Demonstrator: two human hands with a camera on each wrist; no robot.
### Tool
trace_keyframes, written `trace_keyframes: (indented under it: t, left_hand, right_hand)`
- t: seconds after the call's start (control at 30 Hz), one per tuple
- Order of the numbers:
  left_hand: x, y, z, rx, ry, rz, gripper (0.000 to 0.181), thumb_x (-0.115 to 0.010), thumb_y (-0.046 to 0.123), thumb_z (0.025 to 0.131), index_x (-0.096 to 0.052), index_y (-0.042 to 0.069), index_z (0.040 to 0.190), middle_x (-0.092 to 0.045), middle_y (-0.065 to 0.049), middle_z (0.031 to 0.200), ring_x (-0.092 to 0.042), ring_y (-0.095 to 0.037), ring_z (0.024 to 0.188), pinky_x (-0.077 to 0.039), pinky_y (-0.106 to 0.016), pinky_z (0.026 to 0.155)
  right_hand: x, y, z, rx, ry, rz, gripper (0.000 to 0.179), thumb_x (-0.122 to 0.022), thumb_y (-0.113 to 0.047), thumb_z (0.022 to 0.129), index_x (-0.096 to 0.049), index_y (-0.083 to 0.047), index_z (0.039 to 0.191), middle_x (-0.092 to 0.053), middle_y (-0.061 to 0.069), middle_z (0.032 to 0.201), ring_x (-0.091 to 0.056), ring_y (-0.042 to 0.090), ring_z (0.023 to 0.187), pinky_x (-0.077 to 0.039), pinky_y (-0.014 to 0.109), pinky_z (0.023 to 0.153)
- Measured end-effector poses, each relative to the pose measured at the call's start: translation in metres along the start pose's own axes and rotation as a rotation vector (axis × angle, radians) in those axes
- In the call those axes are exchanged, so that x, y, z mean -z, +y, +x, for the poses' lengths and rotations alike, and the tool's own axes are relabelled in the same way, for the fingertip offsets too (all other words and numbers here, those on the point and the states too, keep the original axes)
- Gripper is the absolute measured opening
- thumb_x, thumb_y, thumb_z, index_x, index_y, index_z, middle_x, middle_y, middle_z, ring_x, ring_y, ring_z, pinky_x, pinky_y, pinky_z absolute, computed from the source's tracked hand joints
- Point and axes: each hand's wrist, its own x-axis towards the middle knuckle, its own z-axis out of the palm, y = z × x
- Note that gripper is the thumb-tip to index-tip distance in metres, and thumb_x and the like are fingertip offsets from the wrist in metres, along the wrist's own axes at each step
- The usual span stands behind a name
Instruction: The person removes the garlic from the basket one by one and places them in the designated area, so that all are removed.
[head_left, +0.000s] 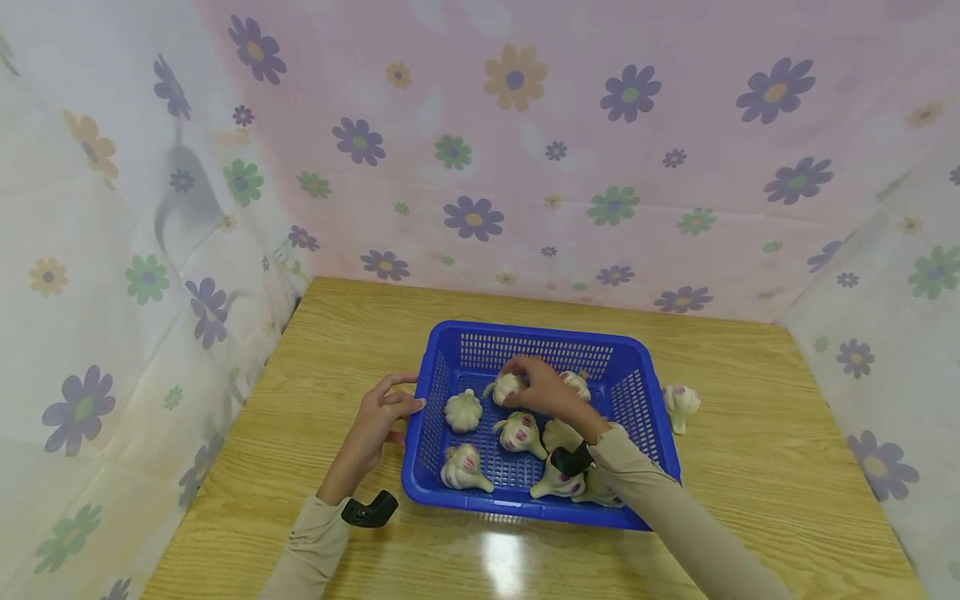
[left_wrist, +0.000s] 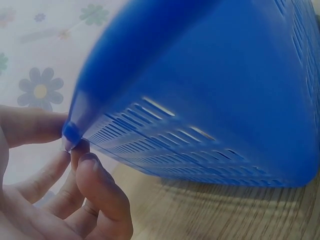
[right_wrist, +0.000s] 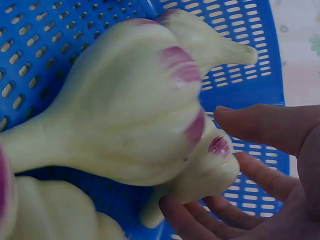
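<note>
Flowered cloth (head_left: 517, 175) hangs behind and beside a wood-grain table (head_left: 360, 333). At the middle of it all is a garlic bulb (head_left: 507, 388) in the back half of a blue basket (head_left: 543, 332), with the fingers of the right hand (head_left: 551, 392) curled about it. The right wrist view shows what the head view hides — a purple patch on this bulb, and a gap between it and the uppermost digit; how firm the hold is, I cannot tell.

Around it in the basket lie more bulbs: two along the left side, a purple-marked bulb (head_left: 519, 433) near the middle, another at the back, and others bunched at the near right, partly behind the arm. The left hand (head_left: 375, 421) pinches the basket's left rim; only the left wrist view shows fingers beneath that edge — and the slotted outer wall. Outside, just beside the right wall, lies a lone bulb (head_left: 681, 404).
</note>
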Motion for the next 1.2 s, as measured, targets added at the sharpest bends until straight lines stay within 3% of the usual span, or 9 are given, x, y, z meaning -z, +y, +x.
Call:
trace_keyframes:
  t: [0.27, 0.53, 0.9, 1.2]
  left_hand:
    - [0.002, 0.000, 0.000, 0.001, -0.010, -0.004, 0.044, -0.067, 0.010, 0.085, -0.052, 0.011, 0.126, -0.065, -0.009, 0.084, -0.062, -0.020, 0.065, -0.048, -0.028, 0.043]
    - [0.000, 0.002, -0.001, -0.002, -0.021, -0.006, 0.045, -0.068, 0.011, 0.085, -0.051, 0.011, 0.127, -0.064, -0.009, 0.085, -0.061, -0.019, 0.064, -0.047, -0.028, 0.041]
    - [0.003, 0.000, 0.000, 0.008, -0.032, -0.029, 0.045, -0.067, 0.011, 0.086, -0.051, 0.009, 0.127, -0.064, -0.007, 0.084, -0.063, -0.019, 0.066, -0.048, -0.029, 0.042]
    - [0.002, 0.000, 0.000, 0.014, -0.034, -0.028, 0.043, -0.067, 0.013, 0.086, -0.051, 0.010, 0.126, -0.064, -0.007, 0.084, -0.062, -0.019, 0.065, -0.048, -0.029, 0.042]
  right_hand:
    - [-0.004, 0.004, -0.001, 0.023, 0.041, -0.040, 0.036, -0.078, -0.003, 0.074, -0.062, -0.006, 0.107, -0.058, 0.013, 0.115, -0.055, 0.033, 0.107, -0.049, 0.044, 0.084]
    - [0.002, 0.005, -0.007, 0.018, 0.085, -0.006, 0.038, -0.080, -0.006, 0.073, -0.062, -0.008, 0.107, -0.058, 0.010, 0.116, -0.058, 0.032, 0.101, -0.052, 0.040, 0.075]
    - [0.030, 0.005, -0.028, 0.038, 0.098, 0.059, 0.041, -0.079, -0.018, 0.077, -0.060, -0.015, 0.113, -0.056, 0.005, 0.120, -0.054, 0.033, 0.110, -0.051, 0.045, 0.081]
    - [0.055, 0.007, -0.052, 0.068, 0.149, 0.083, 0.041, -0.077, -0.018, 0.080, -0.059, -0.011, 0.116, -0.054, 0.011, 0.124, -0.054, 0.038, 0.111, -0.048, 0.050, 0.085]
